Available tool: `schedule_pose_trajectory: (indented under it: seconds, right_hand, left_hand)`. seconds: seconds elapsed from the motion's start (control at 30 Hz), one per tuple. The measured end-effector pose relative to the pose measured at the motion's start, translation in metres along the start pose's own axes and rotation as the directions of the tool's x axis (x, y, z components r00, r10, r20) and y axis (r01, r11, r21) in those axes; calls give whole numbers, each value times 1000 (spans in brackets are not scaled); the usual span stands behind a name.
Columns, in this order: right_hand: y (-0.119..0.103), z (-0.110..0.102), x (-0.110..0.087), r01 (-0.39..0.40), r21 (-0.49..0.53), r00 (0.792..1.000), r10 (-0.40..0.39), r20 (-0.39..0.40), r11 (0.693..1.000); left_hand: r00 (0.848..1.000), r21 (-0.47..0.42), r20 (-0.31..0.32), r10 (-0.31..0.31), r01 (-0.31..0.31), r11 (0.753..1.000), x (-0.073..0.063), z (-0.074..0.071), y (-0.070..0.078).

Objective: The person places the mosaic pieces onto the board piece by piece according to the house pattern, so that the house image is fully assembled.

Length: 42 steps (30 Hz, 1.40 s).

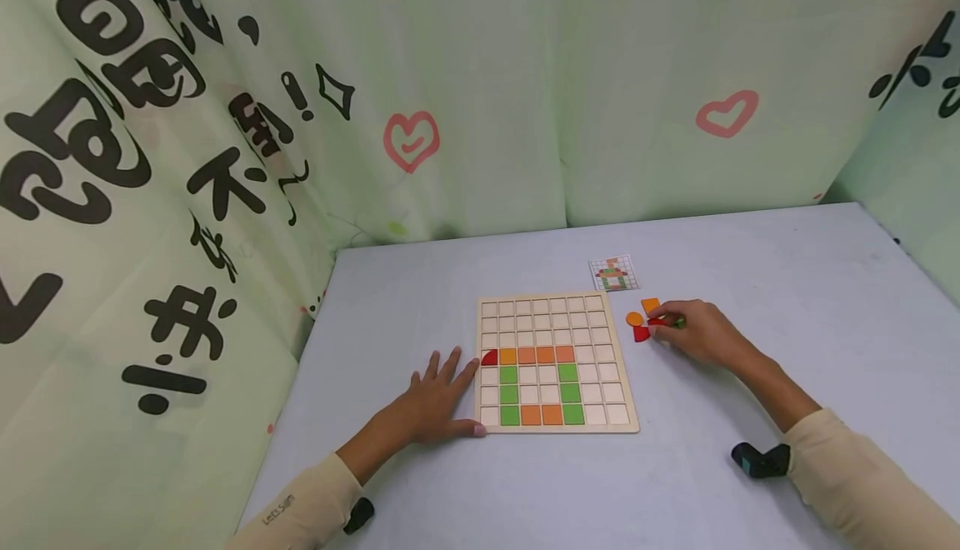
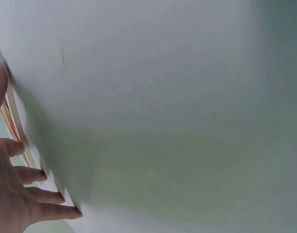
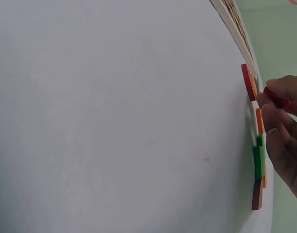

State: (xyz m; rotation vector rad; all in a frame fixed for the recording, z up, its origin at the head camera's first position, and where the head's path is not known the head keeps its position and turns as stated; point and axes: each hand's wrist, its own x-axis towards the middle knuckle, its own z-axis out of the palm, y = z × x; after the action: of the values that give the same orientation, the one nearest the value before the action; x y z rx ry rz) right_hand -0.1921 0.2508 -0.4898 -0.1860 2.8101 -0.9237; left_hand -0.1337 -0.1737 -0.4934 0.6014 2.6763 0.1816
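At the left edge of the grid board (image 1: pixel 528 324), the left hand (image 1: pixel 431 404) lies with fingers spread, touching its rim and grasping nothing. Beyond the board's right edge, the right hand (image 1: pixel 697 332) pinches a red piece (image 3: pixel 277 98), so the board lies leftward of that grip; the piece's long axis is too covered to tell. The orange disc (image 1: pixel 634 318) lies just off the board's right edge, the picture card (image 1: pixel 615 272) beyond its far right corner.

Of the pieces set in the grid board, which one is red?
The curved-edged piece leftmost in the topmost filled row of the board, by the left hand; the other placed pieces are orange or green squares.
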Motion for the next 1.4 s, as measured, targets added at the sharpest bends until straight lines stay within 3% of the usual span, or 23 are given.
schedule_pose_trajectory:
  seconds: [0.3,0.67,1.03,1.4]
  right_hand:
    - [-12,1,-2,0,127,998,-9,65,992]
    - [-23,7,-4,70,154,996,-77,38,986]
    - [-33,17,-7,126,167,988,-138,66,978]
    - [-47,29,-7,124,208,987,-142,74,970]
  left_hand:
    - [1000,1,7,4,-4,1000,-2,0,0]
    - [1000,3,8,3,-3,1000,0,-1,-1]
    - [1000,-15,11,-3,4,1000,0,0,-1]
    - [1000,-12,3,-1,1,1000,-2,-2,0]
